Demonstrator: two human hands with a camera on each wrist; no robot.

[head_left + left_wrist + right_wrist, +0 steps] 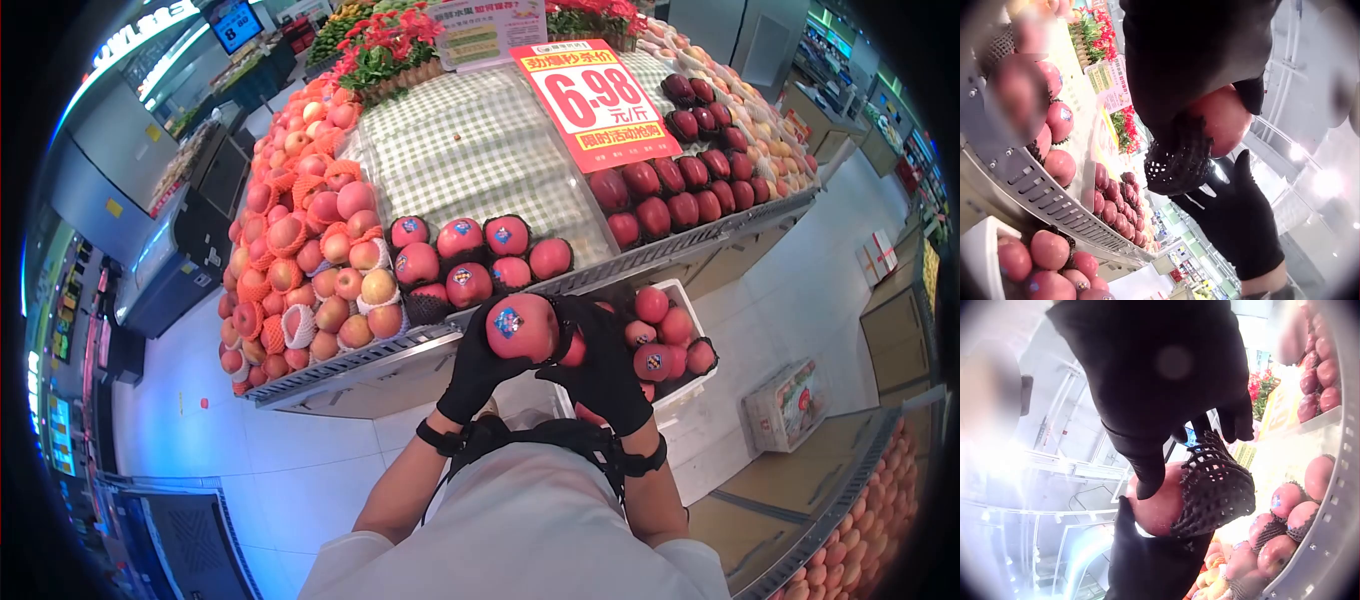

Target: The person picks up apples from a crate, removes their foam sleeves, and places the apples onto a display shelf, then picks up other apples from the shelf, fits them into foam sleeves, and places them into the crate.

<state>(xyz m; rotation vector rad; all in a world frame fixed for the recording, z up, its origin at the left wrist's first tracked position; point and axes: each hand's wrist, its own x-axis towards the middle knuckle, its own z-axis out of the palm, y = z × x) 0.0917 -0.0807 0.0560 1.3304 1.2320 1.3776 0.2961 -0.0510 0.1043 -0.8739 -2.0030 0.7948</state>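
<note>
Item: one large red apple (522, 328), blue sticker on its skin, raised in front of the person's body, just off the front edge of the worktop (350, 370).

Item: one black mesh sleeve (1179, 157), partly over the apple, a portion of bare skin exposed.

Item: left hand (472, 366), black glove, curled round the apple, thumb against the skin.

Item: right hand (606, 362), black glove, closed about the apple from the other side, thumb on bare skin, fingers at the sleeve. A second patch of red shows between the hands; whether it is another fruit, one cannot tell.

On the worktop, nearest the hands: a group of stickered apples (467, 285) in dark mesh, along the front edge. To the left, a heap of paler apples (300, 250), some in orange or white nets. Behind the group, a green-and-white checked cloth (470, 150). To the right, rows of dark red apples (685, 208) beside a red and white price sign (590, 105) reading 6.98. At the back, red flowers (385, 45) and a printed card (490, 32).

Below the front edge, by the right hand: a white box (708, 312) of red apples. On the floor, further right: a packed carton (783, 410).
</note>
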